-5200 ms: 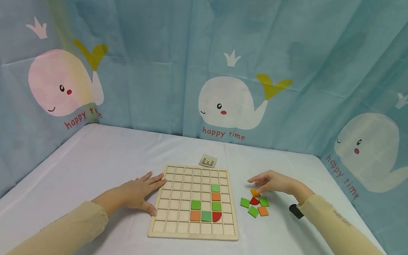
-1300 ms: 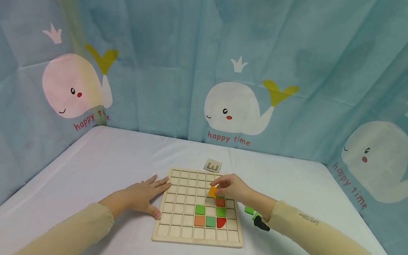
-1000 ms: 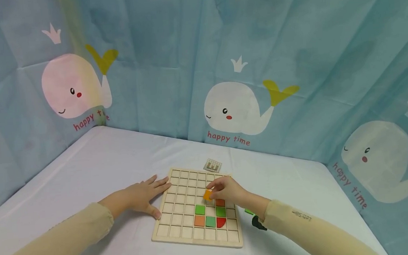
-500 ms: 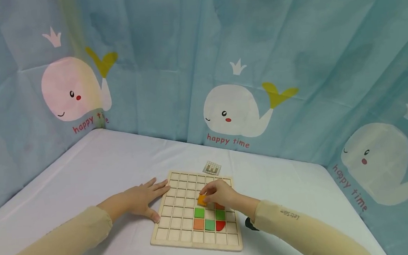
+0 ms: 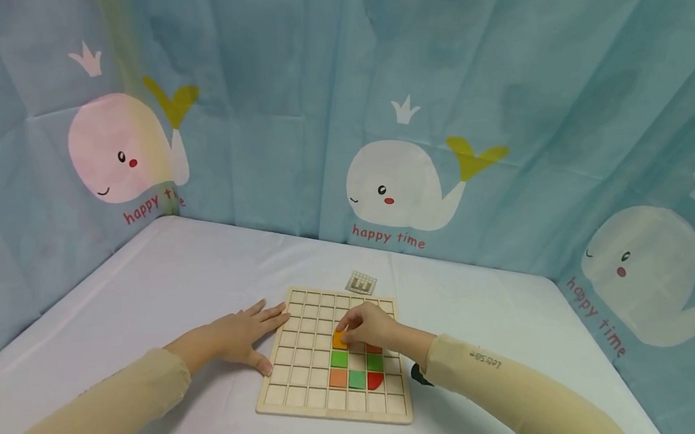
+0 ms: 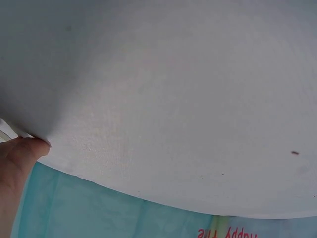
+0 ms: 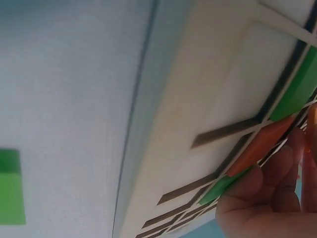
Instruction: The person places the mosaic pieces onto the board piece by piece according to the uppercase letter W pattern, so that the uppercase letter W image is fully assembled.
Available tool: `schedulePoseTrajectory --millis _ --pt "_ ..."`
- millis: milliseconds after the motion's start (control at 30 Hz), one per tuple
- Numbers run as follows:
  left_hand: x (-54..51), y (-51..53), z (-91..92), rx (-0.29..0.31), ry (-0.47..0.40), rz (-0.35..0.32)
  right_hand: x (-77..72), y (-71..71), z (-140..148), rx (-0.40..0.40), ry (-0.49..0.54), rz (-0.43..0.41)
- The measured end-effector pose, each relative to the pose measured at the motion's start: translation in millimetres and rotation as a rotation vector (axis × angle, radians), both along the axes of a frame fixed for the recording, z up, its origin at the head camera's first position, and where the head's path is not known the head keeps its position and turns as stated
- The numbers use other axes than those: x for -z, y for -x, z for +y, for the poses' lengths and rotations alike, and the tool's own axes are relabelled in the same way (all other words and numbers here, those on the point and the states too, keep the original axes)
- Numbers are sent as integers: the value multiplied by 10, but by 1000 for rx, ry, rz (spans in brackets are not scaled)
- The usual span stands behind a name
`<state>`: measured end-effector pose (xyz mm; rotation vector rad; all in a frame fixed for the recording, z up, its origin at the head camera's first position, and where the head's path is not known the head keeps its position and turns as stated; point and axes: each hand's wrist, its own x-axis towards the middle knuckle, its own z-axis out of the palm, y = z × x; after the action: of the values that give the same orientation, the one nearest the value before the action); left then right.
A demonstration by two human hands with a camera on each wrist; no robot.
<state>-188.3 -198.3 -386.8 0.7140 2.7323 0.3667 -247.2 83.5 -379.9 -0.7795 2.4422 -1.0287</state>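
Observation:
In the head view a wooden grid board (image 5: 298,372) lies on the table. My left hand (image 5: 237,335) rests with spread fingers against its left edge; the left wrist view shows only part of that hand (image 6: 20,163). Between thumb and fingers, my right hand (image 5: 370,326) pinches an orange tile (image 5: 339,340) at a cell just above a green tile (image 5: 338,359). Whether it lies flat in the cell, I cannot tell. Nearby cells hold an orange tile (image 5: 338,378), a green tile (image 5: 357,380), a red quarter-round tile (image 5: 375,380), another green tile (image 5: 374,363) and a red-orange tile (image 7: 260,144).
Behind the board lies a small patterned card (image 5: 361,282). A loose green tile (image 7: 10,198) is on the table right of the board. A black object (image 5: 419,375) shows by the right sleeve. A blue whale-print curtain (image 5: 262,115) surrounds the white table.
From the loose tiles at the right, my right hand has brought an orange tile over the board, then shifted it left to the cell above the green tile. My left hand has stayed at the edge.

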Motion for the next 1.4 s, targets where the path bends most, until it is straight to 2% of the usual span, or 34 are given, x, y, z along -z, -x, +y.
schedulePoseTrajectory --millis 367,600,800,967,1167,1400 --pt "8 5 -8 -1 3 -8 24 17 8 -16 -21 -31" --pt "14 28 -14 -12 13 -7 -19 43 78 32 48 -48" --pt "8 3 -7 -5 -8 0 -47 98 270 80 90 -52" --pt "14 17 -7 -5 -1 9 -159 96 487 145 101 -42" --pt "26 30 -7 -4 5 7 -263 106 753 182 89 -49" --pt "20 6 -1 6 7 14 -302 137 976 236 50 -28"
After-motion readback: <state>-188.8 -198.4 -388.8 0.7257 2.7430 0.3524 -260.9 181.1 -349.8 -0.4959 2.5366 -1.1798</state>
